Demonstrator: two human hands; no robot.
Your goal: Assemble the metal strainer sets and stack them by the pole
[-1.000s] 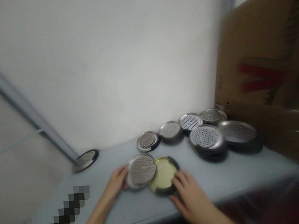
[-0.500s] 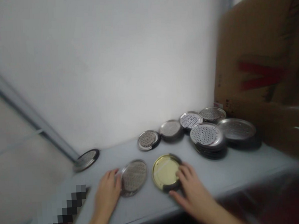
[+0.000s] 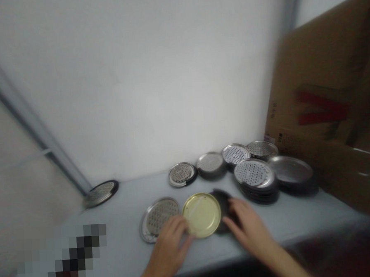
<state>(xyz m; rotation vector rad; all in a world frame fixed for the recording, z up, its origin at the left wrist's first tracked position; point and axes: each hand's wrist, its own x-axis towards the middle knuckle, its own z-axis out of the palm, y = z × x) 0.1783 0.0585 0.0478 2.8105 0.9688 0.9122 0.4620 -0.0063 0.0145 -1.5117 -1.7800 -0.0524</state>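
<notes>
The person's left hand (image 3: 166, 251) lies curved and open, its fingertips (image 3: 186, 241) at the edge of a round gold-coloured metal lid (image 3: 201, 215) and over a round perforated steel plate (image 3: 156, 219). The right hand (image 3: 248, 226) spreads against a dark round disc (image 3: 224, 208) just beside the lid, though whether it grips cannot be told. All of them lie on a pale grey shelf (image 3: 315, 206).

Blurred red mark (image 3: 322, 107) on a cardboard box (image 3: 312, 78), small dark print (image 3: 284, 135) near its lower edge, none of it legible
</notes>
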